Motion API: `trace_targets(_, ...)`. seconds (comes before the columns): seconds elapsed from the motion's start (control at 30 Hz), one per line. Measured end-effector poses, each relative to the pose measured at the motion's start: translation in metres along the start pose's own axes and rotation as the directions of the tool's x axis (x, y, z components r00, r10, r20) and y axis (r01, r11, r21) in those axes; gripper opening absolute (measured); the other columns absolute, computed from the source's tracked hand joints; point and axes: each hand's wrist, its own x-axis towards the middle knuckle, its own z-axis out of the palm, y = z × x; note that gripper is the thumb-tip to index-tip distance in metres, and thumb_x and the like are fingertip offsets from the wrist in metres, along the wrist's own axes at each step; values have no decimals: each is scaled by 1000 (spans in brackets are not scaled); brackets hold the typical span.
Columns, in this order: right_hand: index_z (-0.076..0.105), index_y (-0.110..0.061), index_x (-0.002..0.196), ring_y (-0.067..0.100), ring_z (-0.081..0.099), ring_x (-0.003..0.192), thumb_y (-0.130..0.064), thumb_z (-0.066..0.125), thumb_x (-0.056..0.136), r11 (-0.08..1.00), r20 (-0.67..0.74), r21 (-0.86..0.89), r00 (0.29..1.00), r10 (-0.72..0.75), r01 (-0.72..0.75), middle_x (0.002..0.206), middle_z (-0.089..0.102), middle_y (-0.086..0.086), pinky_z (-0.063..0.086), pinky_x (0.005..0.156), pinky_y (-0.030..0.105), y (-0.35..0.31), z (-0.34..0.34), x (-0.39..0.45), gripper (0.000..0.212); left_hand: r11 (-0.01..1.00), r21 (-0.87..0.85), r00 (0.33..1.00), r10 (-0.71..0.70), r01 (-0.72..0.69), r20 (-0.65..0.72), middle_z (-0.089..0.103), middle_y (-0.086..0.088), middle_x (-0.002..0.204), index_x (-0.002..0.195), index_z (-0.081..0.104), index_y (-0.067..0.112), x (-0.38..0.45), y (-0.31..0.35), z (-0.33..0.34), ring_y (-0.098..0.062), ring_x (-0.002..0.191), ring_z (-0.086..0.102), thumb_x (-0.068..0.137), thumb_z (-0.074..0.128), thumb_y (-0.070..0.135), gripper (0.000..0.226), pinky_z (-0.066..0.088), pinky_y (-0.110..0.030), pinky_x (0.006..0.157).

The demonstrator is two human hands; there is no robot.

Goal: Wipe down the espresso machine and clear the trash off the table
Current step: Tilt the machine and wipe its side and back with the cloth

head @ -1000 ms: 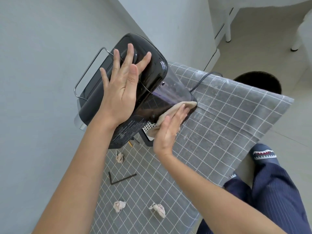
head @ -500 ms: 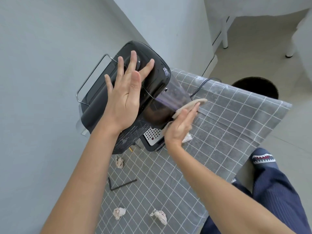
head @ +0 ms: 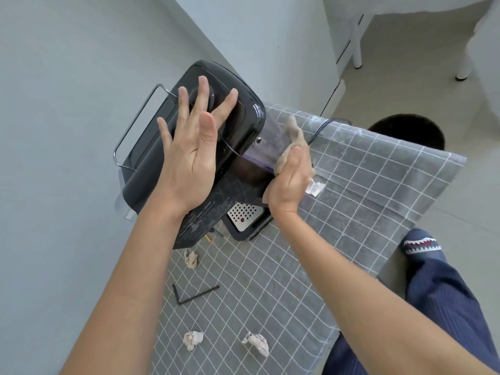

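3 paper wads (head: 192,340) near a hex key (head: 193,293), left hand (head: 190,155) flat and spread on espresso machine (head: 238,125), right hand (head: 290,182) clutching cloth (head: 293,136) against its tank, bin (head: 405,131) behind table (head: 378,185).

My left hand (head: 193,155) covers much of the machine (head: 238,117) top; the knob under my fingers only partly shows. My right hand (head: 290,182) hides most of the cloth (head: 293,136) and part of the clear tank (head: 266,147). Label print (head: 200,220) on the machine side is too small to read. Bin (head: 411,131) is half hidden behind the table (head: 378,185). Table's near end is cut off by the bottom edge. My slipper (head: 422,244) is partly hidden.
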Motion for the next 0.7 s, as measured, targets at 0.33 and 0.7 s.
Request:
trace_targets(0.33,41,-6,145,26,30,147,-22,29,101,983,164,102,972,-171,156,154,39,14,19,121,51,-67,6,-22,48,997,39,997,67,-68,25,3,17,161,143,34,47,1,-5,0,-7,148,-15,88,-6,63,70,-21,-50,114)
trace_targets(0.7,19,-26,156,1,13,149,-35,16,108,974,359,-188,914,189,-128,164,17,-10,12,125,40,32,-46,13,49,998,22,998,51,-51,23,4,18,161,142,34,48,4,-2,0,-6,147,-15,90,-4,62,67,-20,-52,114)
